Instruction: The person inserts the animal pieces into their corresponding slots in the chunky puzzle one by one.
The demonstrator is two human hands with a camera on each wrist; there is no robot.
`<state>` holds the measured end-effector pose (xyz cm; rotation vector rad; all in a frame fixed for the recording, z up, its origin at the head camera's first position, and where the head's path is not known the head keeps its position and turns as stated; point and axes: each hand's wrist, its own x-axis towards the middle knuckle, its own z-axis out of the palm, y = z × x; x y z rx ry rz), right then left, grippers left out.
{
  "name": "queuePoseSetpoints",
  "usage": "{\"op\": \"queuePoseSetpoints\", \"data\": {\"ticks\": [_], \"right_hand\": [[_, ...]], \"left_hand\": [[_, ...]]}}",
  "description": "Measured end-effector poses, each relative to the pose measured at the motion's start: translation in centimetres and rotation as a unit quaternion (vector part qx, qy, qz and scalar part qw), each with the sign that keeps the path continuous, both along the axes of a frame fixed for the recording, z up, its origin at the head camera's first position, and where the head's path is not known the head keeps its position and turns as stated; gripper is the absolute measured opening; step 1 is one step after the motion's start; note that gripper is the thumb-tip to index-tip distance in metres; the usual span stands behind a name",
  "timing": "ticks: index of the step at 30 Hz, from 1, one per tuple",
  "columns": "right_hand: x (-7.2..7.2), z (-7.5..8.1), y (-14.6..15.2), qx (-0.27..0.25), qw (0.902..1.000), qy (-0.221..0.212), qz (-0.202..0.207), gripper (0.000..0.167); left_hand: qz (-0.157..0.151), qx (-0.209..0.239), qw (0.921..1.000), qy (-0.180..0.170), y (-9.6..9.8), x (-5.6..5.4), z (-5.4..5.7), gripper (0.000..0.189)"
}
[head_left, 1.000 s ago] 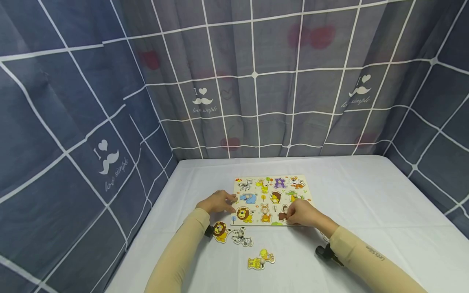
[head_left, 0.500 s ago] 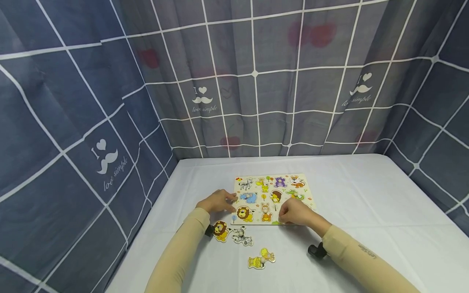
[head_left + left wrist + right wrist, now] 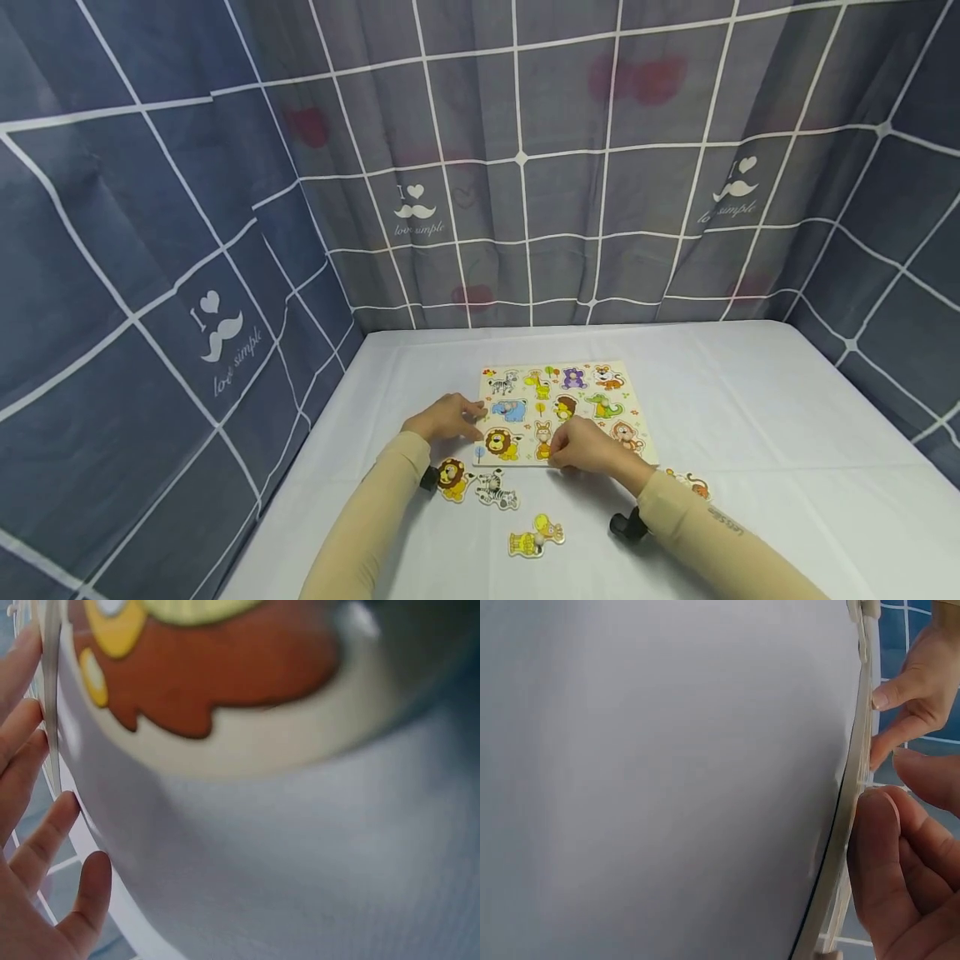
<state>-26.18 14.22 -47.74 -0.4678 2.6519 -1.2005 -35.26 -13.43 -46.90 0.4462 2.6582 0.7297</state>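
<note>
A cream puzzle board (image 3: pixel 523 427) printed with animals lies flat on the table. At its left edge rests my left hand (image 3: pixel 448 418), fingers extended against the side; the left wrist view shows those fingers (image 3: pixel 52 840) spread along the board's edge (image 3: pixel 51 697). My right hand (image 3: pixel 587 447) is over the front part of the board, its fingertips at the kangaroo (image 3: pixel 543 440). In the right wrist view its fingers (image 3: pixel 876 840) are bent at the board, the thumb apart from them and nothing visible between. The hand covers the spot right of the kangaroo.
Loose knobbed pieces lie in front of the board: a lion (image 3: pixel 452 481), a zebra (image 3: pixel 497 490) and a giraffe (image 3: pixel 536 537). An orange striped piece (image 3: pixel 697 485) is partly hidden by the right wrist. A dark checked curtain (image 3: pixel 480 208) surrounds the white table (image 3: pixel 405 358).
My right hand has moved left across the board, from the brown animal to the kangaroo, uncovering the monkey at the board's right. The left hand has stayed in place.
</note>
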Motion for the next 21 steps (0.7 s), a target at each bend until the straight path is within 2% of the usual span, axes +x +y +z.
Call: {"op": "queuePoseSetpoints", "data": {"ticks": [8, 21], "right_hand": [[0.1, 0.1, -1.4, -0.026, 0.9995, -0.006, 0.015, 0.003], [0.3, 0.0, -3.7, -0.076, 0.9954, -0.005, 0.058, 0.006]], "left_hand": [[-0.003, -0.002, 1.0000, 0.001, 0.0, 0.3, 0.2, 0.053], [-0.004, -0.001, 1.0000, 0.004, 0.1, 0.2, 0.2, 0.053]]}}
